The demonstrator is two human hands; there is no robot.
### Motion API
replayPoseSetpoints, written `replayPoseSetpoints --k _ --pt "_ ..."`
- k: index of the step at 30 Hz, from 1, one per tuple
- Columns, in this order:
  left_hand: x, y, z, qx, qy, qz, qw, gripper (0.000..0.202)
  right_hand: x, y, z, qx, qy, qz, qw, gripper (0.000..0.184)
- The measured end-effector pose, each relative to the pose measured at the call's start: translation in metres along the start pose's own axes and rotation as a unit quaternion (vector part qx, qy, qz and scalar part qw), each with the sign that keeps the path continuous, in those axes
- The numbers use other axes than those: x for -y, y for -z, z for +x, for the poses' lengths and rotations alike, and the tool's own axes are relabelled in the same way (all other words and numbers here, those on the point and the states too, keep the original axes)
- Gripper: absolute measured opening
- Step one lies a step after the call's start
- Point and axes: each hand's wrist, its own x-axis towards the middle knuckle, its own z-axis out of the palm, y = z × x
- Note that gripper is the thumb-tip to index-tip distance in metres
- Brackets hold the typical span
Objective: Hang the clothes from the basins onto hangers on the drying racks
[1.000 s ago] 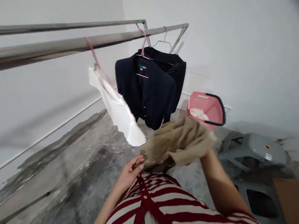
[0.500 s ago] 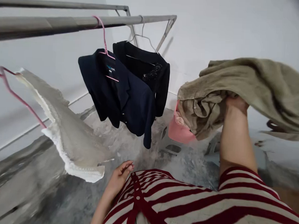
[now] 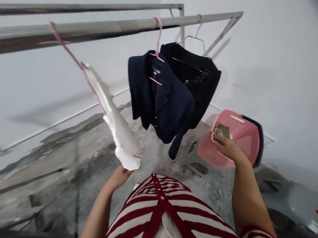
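Note:
My right hand (image 3: 225, 146) is at the near side of a pink plastic basket (image 3: 245, 146). Its fingers are closed on a khaki garment (image 3: 222, 130), of which only a small bunch shows. Low on the left, my left hand (image 3: 120, 176) is at the lower edge of a white garment (image 3: 121, 131), its fingertips partly hidden, so I cannot tell whether they grip it. That garment hangs from a pink hanger (image 3: 90, 83). Farther along hang a navy jacket (image 3: 165, 101) on another pink hanger and a black garment (image 3: 202, 96) on a pale hanger.
A metal rail (image 3: 121, 29) runs across the upper view, with a second bar (image 3: 100, 11) behind it. White walls (image 3: 279, 61) stand behind. The floor (image 3: 157, 158) is mottled grey. Dark frame pieces (image 3: 17, 186) lie low on the left.
My right hand has come down to the basket; the large spread of khaki cloth is no longer in view. My left hand is now at the white garment's lower edge. The view has shifted.

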Motion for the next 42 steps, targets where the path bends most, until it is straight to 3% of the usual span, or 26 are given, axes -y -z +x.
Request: replayPoseSetpoints --k 2,4,6,8,11,14,17,19,23,26,28,31,35,39,42 --pt "0.006 0.027 -0.005 -0.053 0.007 0.016 0.998 0.029 0.040 -0.012 0.004 0.045 0.045 0.035 0.997 0.023" --pt "0.003 0.054 -0.012 -0.152 -0.012 0.010 0.988 0.033 0.094 -0.020 0.007 0.060 0.100 0.115 0.986 0.031" --pt "-0.012 0.072 -0.018 -0.266 -0.080 -0.023 0.960 0.038 0.153 -0.027 0.010 0.057 0.148 0.196 0.968 0.034" --pt "-0.038 0.078 -0.021 -0.344 -0.188 -0.062 0.918 0.041 0.207 -0.035 0.014 0.051 0.184 0.257 0.947 0.035" --pt "-0.081 0.063 -0.019 -0.346 -0.342 -0.026 0.873 0.049 0.269 -0.051 0.020 0.035 0.224 0.290 0.930 0.041" --pt "-0.110 0.039 -0.014 -0.294 -0.442 0.036 0.847 0.048 0.304 -0.064 0.029 0.030 0.255 0.244 0.935 0.049" --pt "-0.117 0.032 -0.008 -0.201 -0.481 0.068 0.851 0.046 0.320 -0.070 0.047 0.023 0.256 0.177 0.950 0.048" --pt "-0.114 0.044 -0.002 -0.176 -0.476 0.054 0.860 0.037 0.329 -0.071 0.062 0.014 0.244 0.172 0.954 0.043" --pt "-0.113 0.094 0.014 -0.288 -0.415 -0.063 0.860 0.027 0.356 -0.070 0.093 0.058 0.243 0.253 0.935 0.033" --pt "-0.115 0.129 0.023 -0.370 -0.386 -0.134 0.834 0.029 0.381 -0.070 0.105 0.090 0.239 0.331 0.908 0.020" --pt "-0.115 0.144 0.024 -0.398 -0.388 -0.156 0.816 0.029 0.393 -0.067 0.105 0.073 0.239 0.355 0.901 0.016" --pt "-0.110 0.154 0.017 -0.430 -0.388 -0.178 0.796 0.032 0.395 -0.058 0.095 0.028 0.236 0.369 0.899 0.020" --pt "-0.108 0.152 0.005 -0.482 -0.380 -0.168 0.771 0.046 0.375 -0.056 0.059 0.019 0.201 0.390 0.898 0.021" --pt "-0.113 0.142 0.013 -0.498 -0.374 -0.049 0.781 0.085 0.349 -0.081 0.012 0.068 0.155 0.403 0.899 0.019" --pt "-0.107 0.137 0.034 -0.480 -0.334 0.024 0.811 0.093 0.329 -0.103 -0.016 0.105 0.122 0.403 0.901 0.021"
